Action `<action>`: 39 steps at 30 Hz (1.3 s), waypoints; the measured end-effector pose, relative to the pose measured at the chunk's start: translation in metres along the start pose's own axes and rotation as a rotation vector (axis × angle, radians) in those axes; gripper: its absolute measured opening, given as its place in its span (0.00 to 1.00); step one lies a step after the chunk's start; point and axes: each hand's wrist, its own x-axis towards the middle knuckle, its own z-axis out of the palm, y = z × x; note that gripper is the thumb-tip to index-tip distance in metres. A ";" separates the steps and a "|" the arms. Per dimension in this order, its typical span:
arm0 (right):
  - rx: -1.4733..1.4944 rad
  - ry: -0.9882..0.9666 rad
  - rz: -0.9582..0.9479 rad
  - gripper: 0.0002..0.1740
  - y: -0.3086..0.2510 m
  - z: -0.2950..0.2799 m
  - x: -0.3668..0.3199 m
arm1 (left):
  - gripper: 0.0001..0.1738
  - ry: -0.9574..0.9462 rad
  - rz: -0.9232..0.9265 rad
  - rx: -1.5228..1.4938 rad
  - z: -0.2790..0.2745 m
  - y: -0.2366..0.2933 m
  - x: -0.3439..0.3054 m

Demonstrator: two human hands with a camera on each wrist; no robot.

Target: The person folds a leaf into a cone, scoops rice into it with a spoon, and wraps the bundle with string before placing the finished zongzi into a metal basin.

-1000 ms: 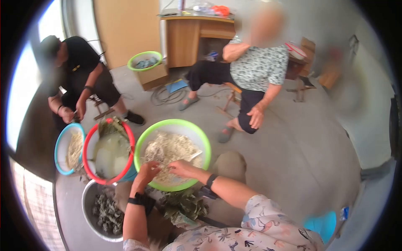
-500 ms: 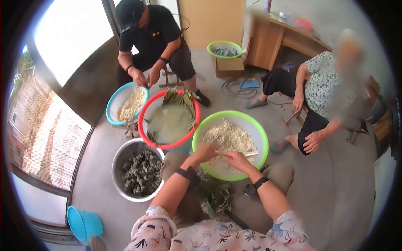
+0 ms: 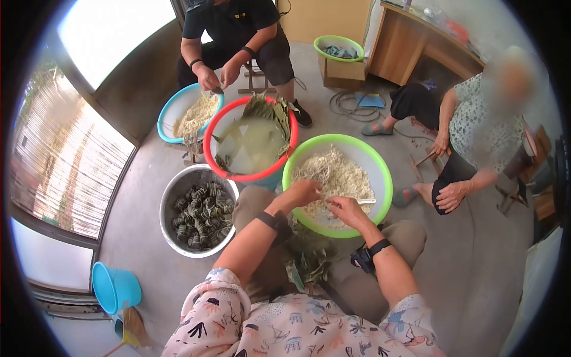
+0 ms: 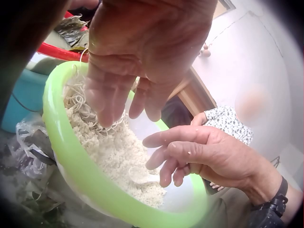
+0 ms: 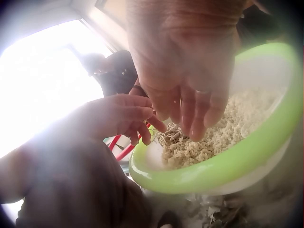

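- While both hands hang over it, the round green-rimmed plastic basin [image 3: 382, 178] stands on the floor just beyond the person's knees, filled with white rice [image 3: 342, 172].
- The left hand [image 3: 303, 193] is above the basin's near left edge. Its fingers [image 4: 107, 97] point down, slightly bent, with their tips at a tangle of thin pale strings [image 4: 78, 102] lying on the rice. I cannot tell whether they pinch a string.
- The right hand [image 3: 345, 211] is just beside it over the near edge, apart from the left hand. Its forefinger is stretched out and the other fingers are loosely bent, with nothing seen in its grasp.
- A white spoon [image 3: 364, 201] lies in the rice, just right of the right hand.
- Just beside the green basin's far left edge stands a red-rimmed basin [image 3: 208, 134] of cloudy water and long green leaves [image 3: 267, 113], and beyond that a blue-rimmed basin [image 3: 169, 113].
- A steel bowl [image 3: 169, 196] of leaf-wrapped parcels [image 3: 202, 217] stands on the floor left of the person's knee.
- Loose leaf scraps [image 3: 306, 262] lie in the lap.
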 end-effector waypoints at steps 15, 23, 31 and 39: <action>-0.302 0.052 -0.175 0.12 0.028 0.018 0.010 | 0.22 -0.015 -0.060 -0.064 0.006 -0.016 -0.001; -0.280 0.150 -0.277 0.12 0.047 0.022 0.014 | 0.41 0.423 0.204 -0.134 -0.007 0.002 0.015; -0.226 -0.004 -0.134 0.13 -0.004 0.000 0.004 | 0.23 0.232 0.113 -0.168 0.005 -0.012 0.011; -0.147 -0.022 -0.085 0.16 -0.007 -0.001 0.001 | 0.22 0.112 -0.028 -0.136 -0.015 0.014 -0.003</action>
